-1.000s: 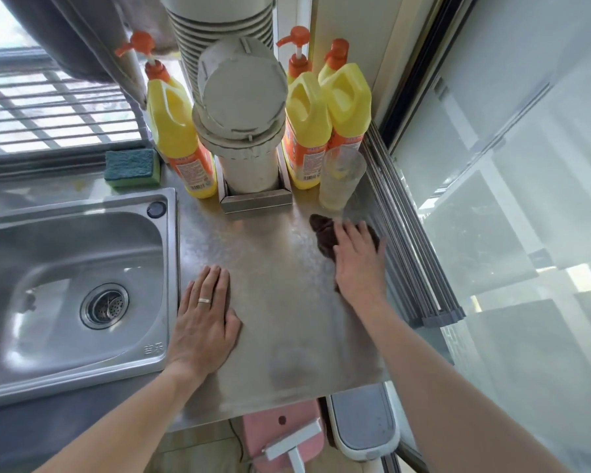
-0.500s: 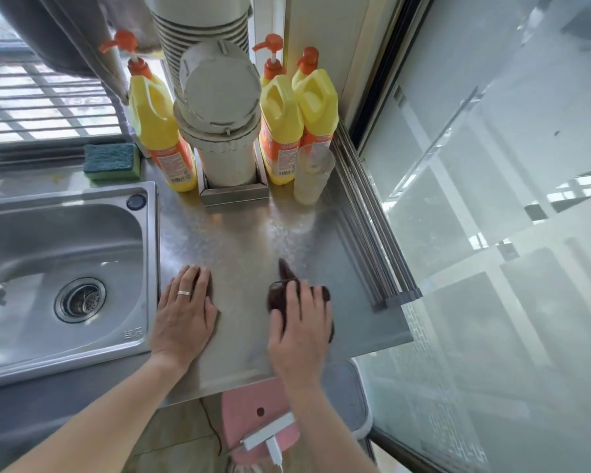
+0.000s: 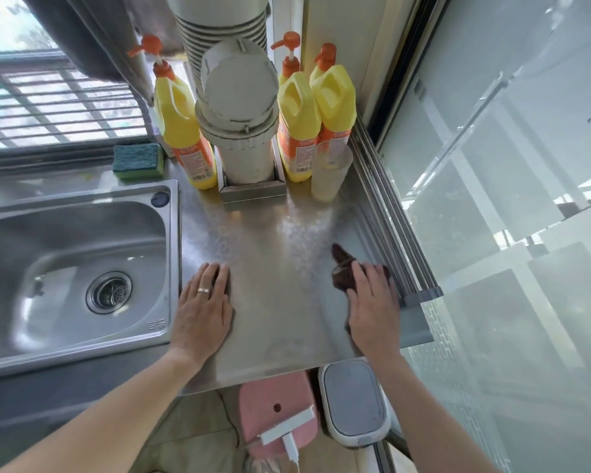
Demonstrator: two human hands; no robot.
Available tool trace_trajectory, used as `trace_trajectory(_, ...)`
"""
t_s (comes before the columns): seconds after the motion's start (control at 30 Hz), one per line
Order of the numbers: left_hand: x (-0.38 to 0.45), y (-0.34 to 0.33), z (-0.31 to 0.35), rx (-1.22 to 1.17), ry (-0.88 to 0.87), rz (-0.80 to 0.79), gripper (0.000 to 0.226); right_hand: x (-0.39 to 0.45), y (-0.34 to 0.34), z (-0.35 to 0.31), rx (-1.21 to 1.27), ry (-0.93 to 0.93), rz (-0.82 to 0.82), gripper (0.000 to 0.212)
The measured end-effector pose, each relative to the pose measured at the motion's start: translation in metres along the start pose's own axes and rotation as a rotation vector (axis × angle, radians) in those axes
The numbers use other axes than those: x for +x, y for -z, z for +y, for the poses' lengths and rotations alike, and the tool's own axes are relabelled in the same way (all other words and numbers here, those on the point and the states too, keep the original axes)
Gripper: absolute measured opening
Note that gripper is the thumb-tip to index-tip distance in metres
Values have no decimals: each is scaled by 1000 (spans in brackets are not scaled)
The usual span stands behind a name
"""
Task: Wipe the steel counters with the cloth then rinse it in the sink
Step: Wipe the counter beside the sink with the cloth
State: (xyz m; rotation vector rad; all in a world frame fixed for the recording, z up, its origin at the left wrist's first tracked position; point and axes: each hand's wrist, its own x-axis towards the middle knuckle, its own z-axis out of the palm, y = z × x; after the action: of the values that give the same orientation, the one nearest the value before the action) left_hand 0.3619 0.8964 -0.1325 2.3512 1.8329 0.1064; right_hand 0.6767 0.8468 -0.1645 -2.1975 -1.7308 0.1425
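Note:
A dark brown cloth (image 3: 342,272) lies on the steel counter (image 3: 280,240) near its right edge. My right hand (image 3: 372,308) presses flat on the cloth and covers most of it. My left hand (image 3: 203,310), with a ring on one finger, rests flat on the counter beside the sink's right rim, holding nothing. The steel sink (image 3: 21,240) with its round drain (image 3: 109,292) fills the left side.
At the back stand three yellow pump bottles (image 3: 181,131), a grey canister (image 3: 243,131) in a steel holder, a clear cup (image 3: 330,172) and a green sponge (image 3: 138,161). A glass sliding door (image 3: 509,199) runs along the right. Below the counter sit a pink object (image 3: 273,401) and a grey-lidded bin (image 3: 354,401).
My right hand slid the cloth from the back right toward me to the counter's middle front, then right again to the edge. My left hand stayed flat by the sink.

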Motion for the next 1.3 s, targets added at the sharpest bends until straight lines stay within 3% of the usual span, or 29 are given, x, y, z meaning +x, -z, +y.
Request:
trace_trajectory(0.17, 6, -4, 1, -37, 33, 35, 59, 25, -8, -24, -78, -136, 107, 51)
trace_trajectory(0.3, 10, -7, 1, -44, 36, 59, 57, 76, -25, -69, -110, -123, 83, 55)
trace_trajectory(0.53, 12, -10, -1, -65, 24, 125, 55, 100, -68, -188, 109, 195, -17, 52)
trace_trajectory(0.63, 10, -12, 0, -117, 60, 196, 43, 77, -69, -210, 292, 247, -93, 45)
trace_trajectory(0.7, 6, -12, 1, -134, 83, 268, 31, 63, -53, -212, 533, 135, -149, 35)
trace_trajectory(0.8, 4, -13, 1, -130, 61, 329, 24, 59, -13, -197, 882, -179, -194, 26)
trace_trajectory(0.83, 5, -13, 1, -125, 41, 323, 22, 59, -3, -185, 857, -261, -177, 24)
trace_trajectory(0.9, 7, -11, 1, -113, 16, 311, 18, 63, 10, -156, 537, -358, 16, 27)
trace_trajectory(0.97, 12, -9, 0, -105, 20, 302, 17, 65, 13, -134, 259, -285, 254, 34)
trace_trajectory(1.0, 15, -8, 0, -104, 30, 298, 18, 63, 10, -130, 219, -138, 229, 39)
trace_trajectory(1.07, 21, -7, 1, -97, 50, 284, 21, 53, -3, -133, 210, 240, -77, 51)
trace_trajectory(1.13, 23, -9, -1, -82, 54, 260, 23, 38, -25, -136, 113, 437, -277, 58)
trace_trajectory(1.3, 21, -11, -1, -126, 87, 230, 23, 69, -57, -150, 34, 258, -105, 54)
